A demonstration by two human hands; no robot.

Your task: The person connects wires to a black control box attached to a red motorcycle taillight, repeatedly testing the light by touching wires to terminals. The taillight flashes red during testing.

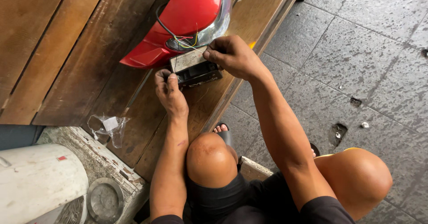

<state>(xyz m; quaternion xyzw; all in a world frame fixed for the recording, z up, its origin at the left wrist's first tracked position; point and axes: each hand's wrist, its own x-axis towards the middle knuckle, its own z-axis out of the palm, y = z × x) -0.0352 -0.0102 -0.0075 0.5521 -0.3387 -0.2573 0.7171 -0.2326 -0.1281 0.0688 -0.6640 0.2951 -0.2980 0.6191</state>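
A small black box-shaped part (pixel 196 72) with a pale label on top rests on a wooden bench (pixel 89 50), just below a red vehicle light housing (pixel 187 14). My left hand (pixel 169 92) grips the box's left end. My right hand (pixel 232 54) pinches its upper right corner. A black cable (pixel 164 25) and thin coloured wires (pixel 187 40) run from the red housing toward the box. Both hands sit close together over the box.
A crumpled clear plastic bag (pixel 109 127) lies on the bench lower left. A white cylindrical container (pixel 40 179) and a round metal lid (pixel 104 199) sit at bottom left. Grey stone tiles (pixel 365 63) cover the floor on the right. My bare knees (pixel 209 159) are below.
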